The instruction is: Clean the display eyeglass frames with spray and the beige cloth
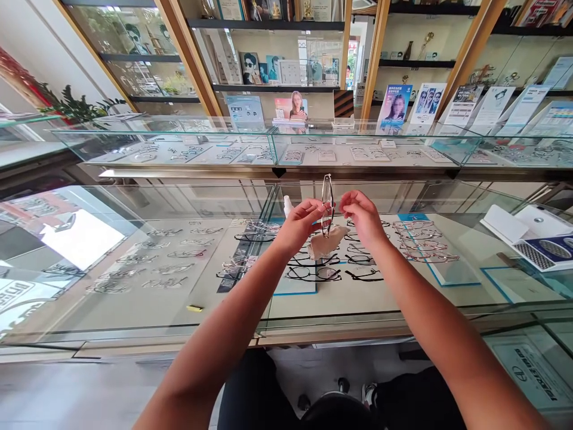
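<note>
The person's left grip point(301, 226) is clamped on a pair of eyeglasses point(327, 206), thumb and fingers at the rim, holding it upright and edge-on just above the beige cloth point(326, 243). The right grip point(362, 216) hovers above the cloth on its right side, fingers curled and tips close together near the eyeglasses; whether it touches or pinches anything, I cannot tell. The cloth lies crumpled on the glass surface point(344, 316). A white bottle point(287, 205) stands behind the cloth and to its left, partly hidden by the left grip. Dark spectacle frames point(313, 273) show through the glass around the cloth, and pinkish frames point(423, 242) lie to its right. Farther right of the cloth sits a white-and-blue box point(535, 239). A small yellow piece point(194, 308) lies left of the cloth and nearer the person.
</note>
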A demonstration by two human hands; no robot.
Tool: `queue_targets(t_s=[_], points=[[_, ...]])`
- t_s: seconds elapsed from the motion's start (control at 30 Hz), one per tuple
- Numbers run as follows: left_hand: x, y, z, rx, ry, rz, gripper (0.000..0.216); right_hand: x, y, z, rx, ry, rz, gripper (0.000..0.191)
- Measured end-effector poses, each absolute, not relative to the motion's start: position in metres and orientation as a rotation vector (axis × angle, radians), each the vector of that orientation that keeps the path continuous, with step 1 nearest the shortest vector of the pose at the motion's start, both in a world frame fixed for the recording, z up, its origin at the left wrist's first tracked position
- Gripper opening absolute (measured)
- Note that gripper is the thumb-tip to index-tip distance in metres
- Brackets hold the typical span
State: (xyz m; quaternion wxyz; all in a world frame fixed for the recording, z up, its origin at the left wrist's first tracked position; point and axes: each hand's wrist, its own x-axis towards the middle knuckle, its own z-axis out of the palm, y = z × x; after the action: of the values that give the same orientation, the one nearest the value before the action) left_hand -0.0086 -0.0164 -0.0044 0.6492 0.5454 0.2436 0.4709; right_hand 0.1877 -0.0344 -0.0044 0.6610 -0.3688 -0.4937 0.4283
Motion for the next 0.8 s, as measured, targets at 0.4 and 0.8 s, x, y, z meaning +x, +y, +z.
queue_targets(t_s=[0.4, 0.8], points=[[-0.008, -0.017, -0.005, 1.288, 0.55, 1.069, 0.047, 0.187, -0.042, -0.005, -0.874, -1.335, 0.846, 0.018], [-0.008, -0.011, -0.01, 1.33, 0.547, 1.099, 0.044, 0.19, -0.036, -0.013, -0.831, -1.445, 0.81, 0.02]])
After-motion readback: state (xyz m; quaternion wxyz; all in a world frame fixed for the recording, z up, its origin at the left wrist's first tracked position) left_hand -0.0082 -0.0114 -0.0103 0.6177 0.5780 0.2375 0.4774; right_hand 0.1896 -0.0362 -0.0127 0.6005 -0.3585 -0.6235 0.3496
